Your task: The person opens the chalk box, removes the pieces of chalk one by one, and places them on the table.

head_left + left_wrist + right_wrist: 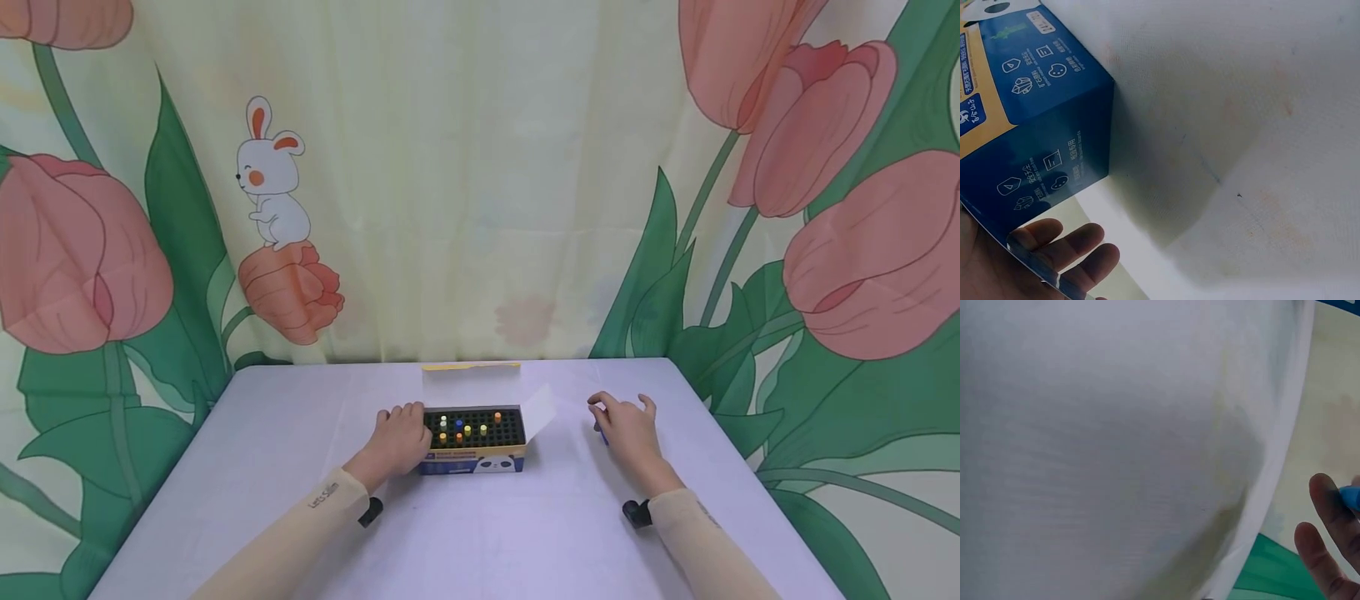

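A small blue and yellow cardboard box (471,463) with a panda print stands on the table. Its black insert (510,429) has rows of round holes, and several short coloured sticks (483,430) stand in some of them. My left hand (401,435) holds the box by its left end; in the left wrist view its fingers (1082,247) curl around a flap beside the blue end panel. Off to the right of the box, my right hand (628,429) pinches a blue stick (1350,497) above the table, mostly hidden by the fingers in the head view.
A white side flap (540,412) sticks out from the box's right end, and the raised lid (471,383) with a yellow edge stands behind it. The table (285,433) has a pale cloth. A curtain (465,183) printed with tulips and a rabbit hangs behind.
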`<state>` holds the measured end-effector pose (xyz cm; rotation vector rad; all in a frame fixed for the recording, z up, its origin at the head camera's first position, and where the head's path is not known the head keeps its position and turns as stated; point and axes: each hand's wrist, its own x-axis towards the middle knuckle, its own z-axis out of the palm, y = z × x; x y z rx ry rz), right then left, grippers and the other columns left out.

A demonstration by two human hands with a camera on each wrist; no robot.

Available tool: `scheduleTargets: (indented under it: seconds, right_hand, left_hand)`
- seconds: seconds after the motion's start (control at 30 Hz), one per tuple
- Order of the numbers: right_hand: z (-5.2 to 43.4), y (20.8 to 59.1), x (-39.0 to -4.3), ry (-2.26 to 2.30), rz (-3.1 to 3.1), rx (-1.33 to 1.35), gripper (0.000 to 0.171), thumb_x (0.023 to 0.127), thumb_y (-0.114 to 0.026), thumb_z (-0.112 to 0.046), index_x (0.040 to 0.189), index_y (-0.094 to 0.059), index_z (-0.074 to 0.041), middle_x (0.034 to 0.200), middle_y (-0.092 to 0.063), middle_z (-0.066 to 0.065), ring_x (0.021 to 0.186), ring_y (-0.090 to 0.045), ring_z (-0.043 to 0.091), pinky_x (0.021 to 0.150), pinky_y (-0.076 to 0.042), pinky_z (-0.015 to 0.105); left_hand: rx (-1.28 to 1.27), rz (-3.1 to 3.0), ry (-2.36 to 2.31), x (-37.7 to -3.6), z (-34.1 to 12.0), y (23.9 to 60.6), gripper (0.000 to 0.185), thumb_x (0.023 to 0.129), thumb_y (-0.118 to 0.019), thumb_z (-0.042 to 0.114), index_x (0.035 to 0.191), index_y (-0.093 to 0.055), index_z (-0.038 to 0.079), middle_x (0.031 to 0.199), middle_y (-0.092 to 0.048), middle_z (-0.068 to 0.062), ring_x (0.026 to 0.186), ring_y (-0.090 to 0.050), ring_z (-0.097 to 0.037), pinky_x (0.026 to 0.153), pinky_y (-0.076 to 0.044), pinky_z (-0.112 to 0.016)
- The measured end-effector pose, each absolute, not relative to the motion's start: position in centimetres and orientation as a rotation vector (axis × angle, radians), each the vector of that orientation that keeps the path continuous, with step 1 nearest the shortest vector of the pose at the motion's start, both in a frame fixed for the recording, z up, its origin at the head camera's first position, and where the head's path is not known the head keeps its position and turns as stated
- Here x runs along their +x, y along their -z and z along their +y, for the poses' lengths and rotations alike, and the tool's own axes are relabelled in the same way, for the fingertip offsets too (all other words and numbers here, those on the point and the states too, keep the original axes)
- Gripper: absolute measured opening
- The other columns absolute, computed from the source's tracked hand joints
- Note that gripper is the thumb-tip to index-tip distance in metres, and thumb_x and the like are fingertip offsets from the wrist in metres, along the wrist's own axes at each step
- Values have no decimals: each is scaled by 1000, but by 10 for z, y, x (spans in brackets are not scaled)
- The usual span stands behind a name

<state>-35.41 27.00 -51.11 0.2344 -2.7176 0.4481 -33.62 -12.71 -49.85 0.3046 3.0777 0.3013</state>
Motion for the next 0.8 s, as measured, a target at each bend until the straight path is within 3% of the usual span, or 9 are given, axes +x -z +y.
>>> scheduleTargets:
  seconds: [0.8]
  right_hand:
    - [300,523,-357,-444,-2949,65,16,94,-75,-24,98,-67,-11,72,-69,-2,76,-68,24,116,-10,72]
  left_hand:
    - [339,3086,-325,-334,-128,497,43,103,-35,23,132,-50,-4,112,-59,-15,103,-53,-31,104,-35,-59]
